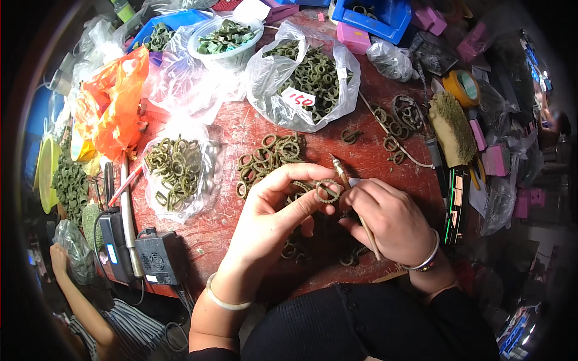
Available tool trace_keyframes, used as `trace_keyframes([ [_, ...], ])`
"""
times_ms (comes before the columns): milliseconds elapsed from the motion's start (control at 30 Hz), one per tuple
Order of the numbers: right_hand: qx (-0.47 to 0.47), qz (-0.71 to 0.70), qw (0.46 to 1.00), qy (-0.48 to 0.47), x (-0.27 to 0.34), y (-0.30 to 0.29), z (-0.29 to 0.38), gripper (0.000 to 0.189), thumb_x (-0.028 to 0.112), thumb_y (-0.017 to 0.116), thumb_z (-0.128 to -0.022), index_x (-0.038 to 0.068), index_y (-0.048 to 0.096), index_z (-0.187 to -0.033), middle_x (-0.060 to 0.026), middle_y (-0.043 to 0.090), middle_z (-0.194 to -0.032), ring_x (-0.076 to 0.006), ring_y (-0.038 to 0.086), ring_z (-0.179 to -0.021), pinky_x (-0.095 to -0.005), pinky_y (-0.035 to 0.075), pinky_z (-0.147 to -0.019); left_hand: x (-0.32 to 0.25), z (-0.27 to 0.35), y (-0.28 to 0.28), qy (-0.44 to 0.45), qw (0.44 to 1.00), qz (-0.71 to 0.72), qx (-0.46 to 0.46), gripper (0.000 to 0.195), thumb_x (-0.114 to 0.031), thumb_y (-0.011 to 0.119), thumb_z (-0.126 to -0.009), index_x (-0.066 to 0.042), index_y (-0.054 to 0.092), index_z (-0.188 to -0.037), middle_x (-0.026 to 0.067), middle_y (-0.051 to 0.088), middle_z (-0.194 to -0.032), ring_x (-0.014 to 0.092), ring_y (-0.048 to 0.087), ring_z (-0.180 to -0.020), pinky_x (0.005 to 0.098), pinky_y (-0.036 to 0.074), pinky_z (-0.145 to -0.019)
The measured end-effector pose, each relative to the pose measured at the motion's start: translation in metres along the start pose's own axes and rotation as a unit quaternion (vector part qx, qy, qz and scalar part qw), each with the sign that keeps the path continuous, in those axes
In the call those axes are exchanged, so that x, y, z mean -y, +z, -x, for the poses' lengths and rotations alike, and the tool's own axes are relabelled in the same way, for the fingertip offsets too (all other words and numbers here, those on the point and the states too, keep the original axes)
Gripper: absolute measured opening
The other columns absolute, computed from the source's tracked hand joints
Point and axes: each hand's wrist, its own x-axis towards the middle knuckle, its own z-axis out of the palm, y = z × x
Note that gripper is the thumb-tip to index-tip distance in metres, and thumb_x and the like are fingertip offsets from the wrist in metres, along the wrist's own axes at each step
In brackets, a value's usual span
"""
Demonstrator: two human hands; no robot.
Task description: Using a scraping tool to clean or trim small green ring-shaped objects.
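Between the thumb and fingers of my left hand [289,198] is a green wax ring [328,191] with a notched rim. My right hand [388,216], close beside it, holds a pen-like tool with a wooden handle [370,237] and a metal tip [337,165] pointing up and away from me. A white piece shows at the right fingertips; what it is I cannot tell. Behind my left hand lies a pile of similar green rings [271,155] on the red worktable [230,122]. More rings, partly hidden, lie in the shadow under my hands. A single ring [350,136] lies beyond the tool tip.
Plastic bags of rings stand at left [176,173] and at the back [316,81]. A round tub [226,43] holds green pieces. Black power units [158,257] sit near the left edge. A sponge-like block [451,131] and yellow tape [460,88] are right. Another person's arm [81,293] is lower left.
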Motion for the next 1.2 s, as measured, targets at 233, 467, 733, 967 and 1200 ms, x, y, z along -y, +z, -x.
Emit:
trace_keyframes([
  [233, -0.029, 0.002, 1.000, 0.011, -0.003, -0.001, -0.001, 0.029, 0.001, 0.068, -0.072, 0.002, 0.054, -0.097, -0.0117, 0.056, -0.087, -0.0292, 0.061, -0.083, -0.0397, 0.051, -0.073, -0.001, -0.001, -0.011, -0.012, 0.988, 0.132, 0.078, 0.030, -0.014, 0.055, -0.095, -0.005, 0.055, -0.123, 0.0106, 0.066, -0.112, 0.017, 0.066, -0.094, 0.0241, 0.051, -0.064],
  [467, -0.226, -0.070, 0.970, -0.059, -0.003, -0.001, -0.007, 0.031, -0.009, 0.074, -0.070, 0.002, 0.057, -0.094, -0.0123, 0.063, -0.085, -0.0274, 0.065, -0.072, -0.0340, 0.055, -0.064, -0.001, -0.002, -0.013, -0.044, 0.990, 0.123, 0.057, 0.018, -0.022, 0.062, -0.094, -0.007, 0.060, -0.103, 0.0084, 0.066, -0.097, 0.018, 0.067, -0.089, 0.0257, 0.052, -0.061],
  [733, -0.292, -0.148, 0.934, -0.144, 0.003, 0.009, -0.001, 0.038, -0.001, 0.081, -0.071, 0.005, 0.060, -0.102, -0.0082, 0.068, -0.097, -0.0218, 0.069, -0.087, -0.0311, 0.055, -0.073, -0.003, 0.001, -0.003, -0.074, 0.992, 0.042, 0.098, 0.016, -0.015, 0.066, -0.092, -0.003, 0.062, -0.102, 0.0043, 0.066, -0.091, 0.011, 0.065, -0.079, 0.0219, 0.053, -0.057],
  [967, -0.263, -0.132, 0.939, -0.177, 0.003, 0.008, 0.001, 0.026, 0.001, 0.072, -0.078, 0.005, 0.062, -0.101, -0.0086, 0.067, -0.098, -0.0233, 0.069, -0.090, -0.0331, 0.051, -0.078, 0.001, 0.000, -0.007, -0.060, 0.988, 0.066, 0.125, 0.016, -0.008, 0.067, -0.090, -0.003, 0.060, -0.102, 0.0029, 0.063, -0.091, 0.007, 0.061, -0.076, 0.0204, 0.052, -0.057],
  [1200, -0.251, -0.097, 0.942, -0.202, 0.006, 0.004, -0.002, 0.024, 0.003, 0.070, -0.081, 0.006, 0.060, -0.102, -0.0059, 0.066, -0.093, -0.0214, 0.068, -0.088, -0.0323, 0.049, -0.079, 0.002, -0.001, -0.007, -0.035, 0.990, 0.077, 0.109, 0.024, -0.004, 0.068, -0.087, -0.003, 0.058, -0.108, 0.0022, 0.062, -0.100, 0.006, 0.060, -0.081, 0.0192, 0.050, -0.057],
])
